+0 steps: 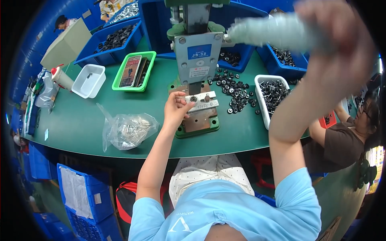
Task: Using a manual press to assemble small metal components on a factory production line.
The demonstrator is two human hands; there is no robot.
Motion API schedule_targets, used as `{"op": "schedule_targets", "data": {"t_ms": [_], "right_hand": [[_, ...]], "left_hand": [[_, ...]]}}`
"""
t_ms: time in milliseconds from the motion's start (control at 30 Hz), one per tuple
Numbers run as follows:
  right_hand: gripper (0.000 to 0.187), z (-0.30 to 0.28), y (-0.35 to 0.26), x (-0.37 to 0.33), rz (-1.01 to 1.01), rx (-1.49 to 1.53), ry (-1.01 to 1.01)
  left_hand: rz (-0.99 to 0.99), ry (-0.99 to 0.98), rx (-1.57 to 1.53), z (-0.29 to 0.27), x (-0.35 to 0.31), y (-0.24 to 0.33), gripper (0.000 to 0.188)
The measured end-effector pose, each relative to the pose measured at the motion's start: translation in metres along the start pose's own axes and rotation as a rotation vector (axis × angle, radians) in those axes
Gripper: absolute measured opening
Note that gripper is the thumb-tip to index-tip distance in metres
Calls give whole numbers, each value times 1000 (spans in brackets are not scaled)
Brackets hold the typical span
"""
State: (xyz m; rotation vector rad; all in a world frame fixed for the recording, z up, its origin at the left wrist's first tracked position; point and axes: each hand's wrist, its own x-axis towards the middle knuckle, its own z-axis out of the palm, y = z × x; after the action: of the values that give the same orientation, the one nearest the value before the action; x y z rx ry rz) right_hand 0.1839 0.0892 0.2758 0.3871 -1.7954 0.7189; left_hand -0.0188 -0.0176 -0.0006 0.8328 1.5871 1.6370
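My left hand [175, 109] is at the light metal fixture block [207, 105] on the base of a green hand press [199, 60]. Its fingers and thumb close round the block's left end, next to a small black round part [193, 99] seated in it. A second, brownish round piece [207, 98] sits on the block farther right. Raised at the upper right, my right hand [333, 28] wraps round the press lever [269, 32], whose grip is covered in pale, cloudy plastic. Motion blurs that hand.
Black round parts [239, 94] lie loose right of the press, beside a white tray [259, 108] of pins. To the left are a clear bag [130, 130] of metal pins, a green basket [116, 82] and a white tub [86, 92]. A co-worker [341, 140] sits at right.
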Motion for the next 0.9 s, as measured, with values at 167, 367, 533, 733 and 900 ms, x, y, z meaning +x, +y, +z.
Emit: {"op": "schedule_targets", "data": {"t_ms": [167,367,533,733,900], "right_hand": [[40,7,-64,-83,0,-62,-60],[43,20,-53,-123,-103,-15,170],[41,27,-48,-122,-163,-3,246],[38,17,-42,-75,-191,-15,140],[31,-26,4,42,-6,-118,208]], "left_hand": [[161,78,-111,8,-7,-2,33],[519,205,380,23,5,16,26],[617,243,391,23,15,21,22],[731,291,489,18,7,26,13],[786,357,520,29,1,42,10]]}}
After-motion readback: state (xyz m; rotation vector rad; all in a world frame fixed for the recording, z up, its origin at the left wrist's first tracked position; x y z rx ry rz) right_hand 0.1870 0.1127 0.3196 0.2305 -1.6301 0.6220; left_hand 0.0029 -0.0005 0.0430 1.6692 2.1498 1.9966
